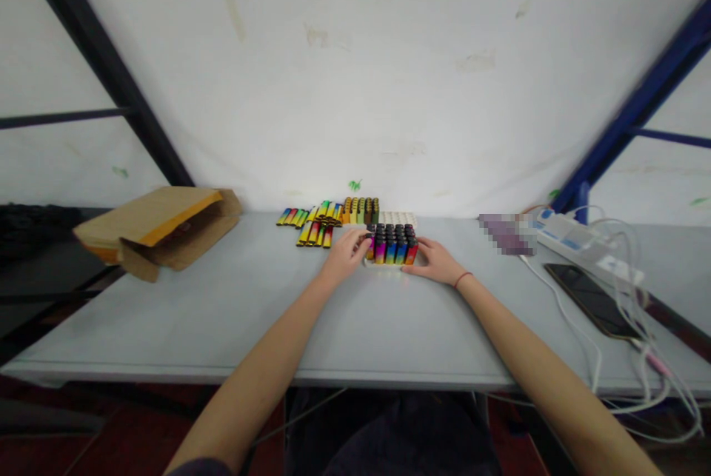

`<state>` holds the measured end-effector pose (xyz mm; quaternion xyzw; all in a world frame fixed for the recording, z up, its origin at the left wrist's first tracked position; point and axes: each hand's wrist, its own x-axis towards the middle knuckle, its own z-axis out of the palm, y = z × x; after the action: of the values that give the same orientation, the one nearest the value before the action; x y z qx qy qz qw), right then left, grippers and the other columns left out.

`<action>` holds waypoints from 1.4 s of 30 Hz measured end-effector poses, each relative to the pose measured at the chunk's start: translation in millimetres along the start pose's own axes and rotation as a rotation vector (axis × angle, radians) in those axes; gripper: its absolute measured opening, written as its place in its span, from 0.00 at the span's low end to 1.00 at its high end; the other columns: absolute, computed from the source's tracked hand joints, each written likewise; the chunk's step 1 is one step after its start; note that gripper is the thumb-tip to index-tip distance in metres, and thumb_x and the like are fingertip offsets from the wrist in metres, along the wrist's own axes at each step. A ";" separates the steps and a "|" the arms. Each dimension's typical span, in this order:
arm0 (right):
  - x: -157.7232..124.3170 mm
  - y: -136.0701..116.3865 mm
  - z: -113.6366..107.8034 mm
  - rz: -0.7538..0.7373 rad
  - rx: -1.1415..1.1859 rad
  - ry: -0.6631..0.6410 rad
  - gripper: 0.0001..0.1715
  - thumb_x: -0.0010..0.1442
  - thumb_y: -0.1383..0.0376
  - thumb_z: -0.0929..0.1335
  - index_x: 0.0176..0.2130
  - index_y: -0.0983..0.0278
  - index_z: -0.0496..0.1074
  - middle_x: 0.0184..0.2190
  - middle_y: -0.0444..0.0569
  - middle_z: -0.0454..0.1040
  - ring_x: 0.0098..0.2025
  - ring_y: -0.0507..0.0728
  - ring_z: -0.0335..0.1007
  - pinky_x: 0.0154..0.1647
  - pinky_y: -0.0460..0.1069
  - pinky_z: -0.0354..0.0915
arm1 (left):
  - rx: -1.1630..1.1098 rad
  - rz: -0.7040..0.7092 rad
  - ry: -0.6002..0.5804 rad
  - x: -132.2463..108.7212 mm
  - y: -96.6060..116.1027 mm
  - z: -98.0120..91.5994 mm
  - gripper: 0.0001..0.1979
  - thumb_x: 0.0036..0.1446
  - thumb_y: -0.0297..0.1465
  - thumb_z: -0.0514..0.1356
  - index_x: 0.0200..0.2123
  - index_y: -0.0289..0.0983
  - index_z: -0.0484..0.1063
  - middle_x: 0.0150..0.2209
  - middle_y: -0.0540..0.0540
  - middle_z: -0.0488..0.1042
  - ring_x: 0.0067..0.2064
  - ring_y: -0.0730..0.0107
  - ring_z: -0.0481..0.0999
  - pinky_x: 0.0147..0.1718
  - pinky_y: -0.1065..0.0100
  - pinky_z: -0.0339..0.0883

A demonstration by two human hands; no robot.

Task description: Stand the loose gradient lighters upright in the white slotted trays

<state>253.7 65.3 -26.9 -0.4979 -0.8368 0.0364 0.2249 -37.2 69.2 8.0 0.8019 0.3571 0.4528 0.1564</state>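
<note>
Several colourful lighters (391, 248) with black tops stand upright in rows in a white tray (383, 266) at the middle of the table. My left hand (347, 252) is at the tray's left side, its fingers curled against a lighter at the front left corner. On the opposite side, my right hand (436, 261) grips the tray, thumb at the front right corner and fingers along the right edge. Behind the left hand lie loose lighters (315, 234) in a pile. Another block of upright lighters (361, 210) stands by the wall, beside a white tray with holes (398, 219).
An opened cardboard box (161, 220) lies on its side at the table's left. To the right are a phone (592, 300), a white power strip (583, 243), tangled white cables (638, 313) and a blurred-out item (506, 234). A white wall (378, 91) closes off the back.
</note>
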 end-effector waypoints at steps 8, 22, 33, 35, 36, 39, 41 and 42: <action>-0.1 0.8 -0.5 -0.012 -0.003 0.000 0.48 0.58 0.34 0.69 0.62 0.63 0.71 0.63 0.62 0.70 0.63 0.73 0.68 0.65 0.66 0.64 | 0.018 -0.035 0.019 -1.2 -0.7 0.1 0.16 0.67 0.39 0.55 0.49 0.36 0.74 0.43 0.40 0.78 0.41 0.63 0.78 0.41 0.62 0.75; 0.0 -2.3 -4.5 -0.007 -0.004 -0.022 0.49 0.58 0.35 0.68 0.62 0.67 0.72 0.62 0.66 0.71 0.62 0.74 0.68 0.64 0.67 0.65 | 0.811 -0.495 0.045 -1.6 7.5 -26.2 0.19 0.66 0.30 0.52 0.51 0.38 0.79 0.57 0.34 0.75 0.59 0.42 0.66 0.52 0.47 0.63; 0.0 -1.6 -2.3 0.006 -0.018 -0.011 0.48 0.57 0.34 0.69 0.61 0.66 0.73 0.62 0.64 0.71 0.63 0.73 0.68 0.64 0.66 0.65 | 0.902 -0.575 -0.153 -2.5 15.8 -22.3 0.18 0.67 0.34 0.51 0.50 0.35 0.77 0.50 0.32 0.80 0.61 0.41 0.67 0.54 0.46 0.60; -0.1 -1.8 -3.1 -0.002 -0.020 -0.016 0.48 0.58 0.34 0.68 0.61 0.66 0.72 0.62 0.65 0.71 0.63 0.73 0.68 0.64 0.65 0.65 | 0.883 -0.585 -0.178 -1.7 17.6 -23.0 0.17 0.66 0.32 0.52 0.51 0.35 0.76 0.53 0.32 0.79 0.61 0.43 0.69 0.54 0.47 0.62; -0.1 -2.0 -3.4 -0.004 -0.020 -0.016 0.48 0.58 0.34 0.68 0.61 0.67 0.72 0.62 0.65 0.71 0.63 0.73 0.68 0.64 0.65 0.65 | 0.872 -0.593 -0.193 -1.5 17.7 -23.3 0.17 0.66 0.31 0.52 0.52 0.35 0.75 0.54 0.32 0.78 0.60 0.44 0.71 0.54 0.49 0.64; -0.3 -2.2 -3.7 -0.006 -0.015 -0.014 0.48 0.58 0.35 0.68 0.61 0.66 0.72 0.62 0.64 0.71 0.62 0.72 0.69 0.64 0.65 0.65 | 0.823 -0.615 -0.223 -1.5 14.5 -22.5 0.18 0.64 0.30 0.53 0.53 0.33 0.75 0.54 0.30 0.76 0.54 0.49 0.77 0.50 0.55 0.69; -0.4 -2.2 -3.6 -0.005 -0.015 -0.014 0.48 0.58 0.35 0.68 0.62 0.66 0.72 0.62 0.65 0.71 0.62 0.73 0.68 0.64 0.66 0.65 | 0.771 -0.616 -0.205 -1.9 9.9 -20.3 0.16 0.64 0.30 0.52 0.48 0.32 0.76 0.53 0.28 0.75 0.50 0.50 0.79 0.48 0.57 0.71; -0.3 -2.2 -3.5 -0.005 -0.015 -0.014 0.48 0.58 0.35 0.68 0.61 0.66 0.72 0.62 0.65 0.71 0.62 0.73 0.68 0.64 0.66 0.65 | 0.737 -0.610 -0.172 -2.0 7.2 -18.9 0.15 0.64 0.30 0.52 0.47 0.31 0.76 0.52 0.28 0.75 0.48 0.50 0.80 0.46 0.58 0.71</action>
<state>253.5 63.3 -23.3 -0.4972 -0.8398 0.0329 0.2153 -50.6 61.3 21.2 0.6973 0.6981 0.1621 0.0165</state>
